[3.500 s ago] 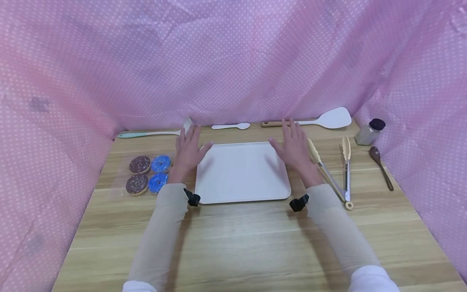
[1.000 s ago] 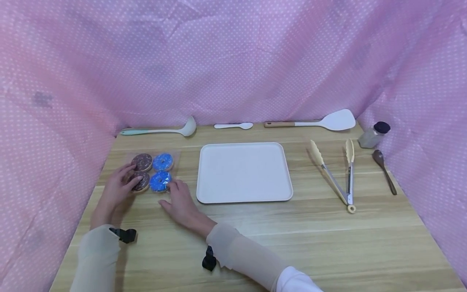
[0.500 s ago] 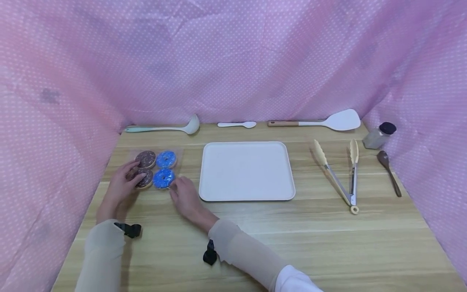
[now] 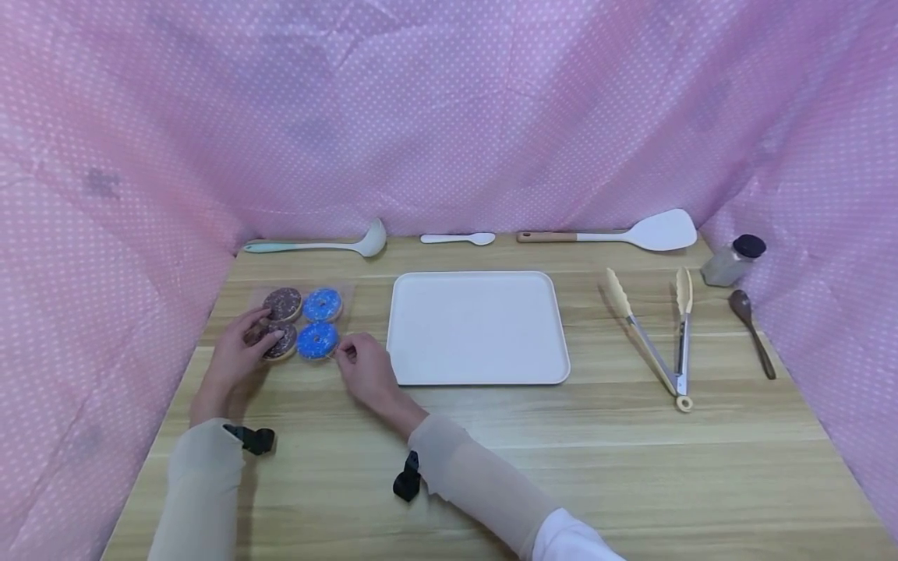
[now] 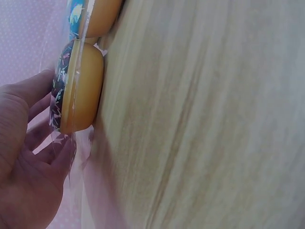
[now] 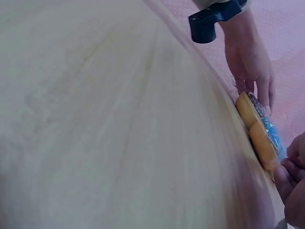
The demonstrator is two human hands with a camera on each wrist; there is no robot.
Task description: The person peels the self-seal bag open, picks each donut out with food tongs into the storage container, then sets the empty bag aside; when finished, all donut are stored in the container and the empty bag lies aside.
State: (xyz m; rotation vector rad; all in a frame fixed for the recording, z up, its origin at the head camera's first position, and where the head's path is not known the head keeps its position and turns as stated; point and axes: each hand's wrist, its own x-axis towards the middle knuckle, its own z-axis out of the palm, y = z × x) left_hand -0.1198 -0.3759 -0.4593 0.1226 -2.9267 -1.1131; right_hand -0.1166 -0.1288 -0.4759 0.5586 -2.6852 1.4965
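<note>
A clear plastic bag (image 4: 348, 302) lies flat at the table's left, holding two chocolate-topped donuts (image 4: 286, 341) and two blue-topped donuts (image 4: 317, 340), all with sprinkles. My left hand (image 4: 230, 360) grips the bag's left side. In the left wrist view, its thumb lies on the topping of the near chocolate donut (image 5: 85, 90), other fingers partly hidden behind the plastic. With thumb and forefinger, my right hand (image 4: 368, 372) pinches the bag's right edge beside the near blue donut. The right wrist view has this hand (image 6: 294, 188) at its right edge, against the plastic.
A white tray (image 4: 479, 327) is right of the bag. Along the back lie a ladle (image 4: 368, 240), a white spoon (image 4: 459, 238) and a spatula (image 4: 659, 231). Tongs (image 4: 652, 351), a black-lidded jar (image 4: 730, 263) and a brown wooden spoon (image 4: 752, 335) are at the right.
Both hands were spread over the tray earlier, then came to the donuts. Over the last second my right hand's fingers closed on the bag's edge and drew slightly right; the left stayed.
</note>
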